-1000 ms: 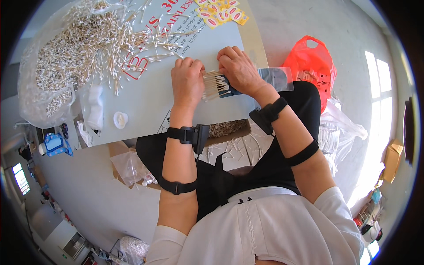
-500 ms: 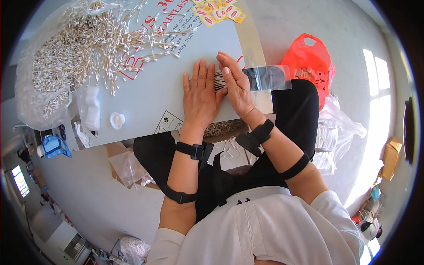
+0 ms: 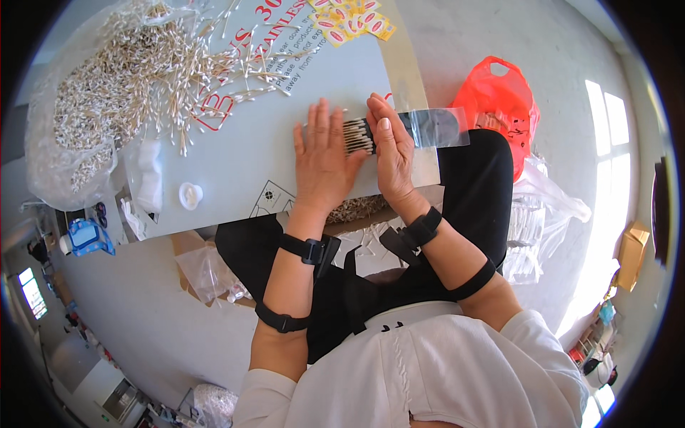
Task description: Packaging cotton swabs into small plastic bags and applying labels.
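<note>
A flat bundle of cotton swabs (image 3: 357,137) lies between my hands near the table's right end, tips showing. Its left part is hidden under my left hand (image 3: 325,157), which rests flat with fingers stretched and thumb at the bundle's lower side. My right hand (image 3: 394,153) stands on edge just right of the swabs, fingers straight and thumb raised, gripping nothing visible. Behind it a clear plastic pouch (image 3: 444,127), dark toward the hand, extends past the table edge above my knee. Whether the swabs reach into the pouch is hidden by the right hand.
A large clear bag (image 3: 50,153) spills loose cotton swabs (image 3: 128,85) across the table's left side. Yellow cards (image 3: 353,20) lie at the far edge. Nearer are a white round cap (image 3: 190,195) and white container (image 3: 149,171). A red plastic bag (image 3: 499,96) stands right of the table.
My hands have drawn apart a little, the right one shifting right and nearer me. More of the swab bundle shows between them. The pouch has barely moved.
</note>
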{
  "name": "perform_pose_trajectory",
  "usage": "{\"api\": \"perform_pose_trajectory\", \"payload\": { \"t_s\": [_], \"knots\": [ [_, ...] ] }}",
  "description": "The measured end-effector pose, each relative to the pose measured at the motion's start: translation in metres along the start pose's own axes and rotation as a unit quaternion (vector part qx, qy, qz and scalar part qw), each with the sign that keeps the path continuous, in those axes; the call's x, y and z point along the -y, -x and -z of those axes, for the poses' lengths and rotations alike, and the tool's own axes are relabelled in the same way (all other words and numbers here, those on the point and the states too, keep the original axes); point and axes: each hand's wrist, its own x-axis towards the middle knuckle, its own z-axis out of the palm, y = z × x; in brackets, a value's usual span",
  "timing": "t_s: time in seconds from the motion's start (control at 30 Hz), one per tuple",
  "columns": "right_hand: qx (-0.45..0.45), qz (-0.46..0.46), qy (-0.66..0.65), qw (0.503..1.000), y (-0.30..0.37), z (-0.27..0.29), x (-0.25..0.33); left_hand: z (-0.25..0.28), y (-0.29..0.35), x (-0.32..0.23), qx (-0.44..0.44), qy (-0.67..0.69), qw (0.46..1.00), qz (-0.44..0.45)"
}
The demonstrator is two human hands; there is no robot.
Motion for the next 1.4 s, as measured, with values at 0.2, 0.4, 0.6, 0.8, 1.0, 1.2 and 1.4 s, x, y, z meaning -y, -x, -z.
{"api": "perform_pose_trajectory", "payload": {
  "t_s": [0.2,0.4,0.6,0.8,1.0,1.2,1.4],
  "knots": [
    [0.019,0.016,0.026,0.999,-0.013,0.000,-0.002,-0.003,-0.016,0.015,-0.192,0.462,0.859,0.109],
    [0.038,-0.019,0.003,0.999,-0.026,-0.004,-0.006,-0.006,-0.030,0.014,-0.163,0.530,0.827,0.089],
    [0.054,0.022,0.087,0.994,-0.038,0.003,-0.006,-0.006,-0.030,0.017,-0.135,0.580,0.798,0.089],
    [0.063,-0.015,0.082,0.995,-0.026,0.002,-0.003,-0.008,-0.024,0.017,-0.131,0.626,0.765,0.075],
    [0.036,0.082,0.147,0.985,-0.015,-0.008,-0.010,-0.017,-0.026,0.010,-0.209,0.679,0.697,0.092],
    [0.002,0.026,0.056,0.998,-0.017,-0.001,-0.013,-0.010,-0.015,0.017,-0.229,0.677,0.690,0.113],
    [-0.003,0.006,0.009,1.000,-0.016,0.024,-0.003,0.006,0.023,0.011,-0.099,0.078,0.991,0.039]
  ]
}}
